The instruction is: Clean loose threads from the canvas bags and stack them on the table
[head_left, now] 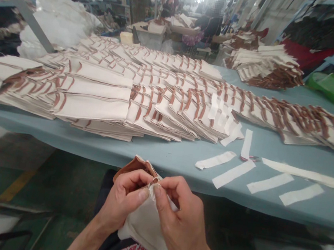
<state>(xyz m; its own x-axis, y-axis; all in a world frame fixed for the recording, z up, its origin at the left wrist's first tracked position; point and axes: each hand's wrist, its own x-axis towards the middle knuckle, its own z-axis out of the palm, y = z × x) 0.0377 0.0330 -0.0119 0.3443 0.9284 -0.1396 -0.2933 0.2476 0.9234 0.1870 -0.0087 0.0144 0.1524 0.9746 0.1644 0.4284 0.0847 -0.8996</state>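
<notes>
A cream and brown sewn fabric piece (pixel 142 222) lies over my lap, its brown part (pixel 135 166) showing past my left hand. Thumb and forefinger of my left hand (pixel 125 196) pinch its edge. My right hand (pixel 181 216) pinches the same edge from the other side, and the two hands almost touch. Between the fingertips is a small ring-like loop (pixel 154 181); whether it is metal or fabric I cannot tell. The piece hangs down below the hands, partly hidden by the right one.
A table (pixel 168 159) with a blue-grey cover runs across in front. Rows of stacked cream and brown pieces (pixel 95 96) lie on it. White strips (pixel 233 173) and a long white band (pixel 308 175) are at the right. A person (pixel 210 22) sits far back.
</notes>
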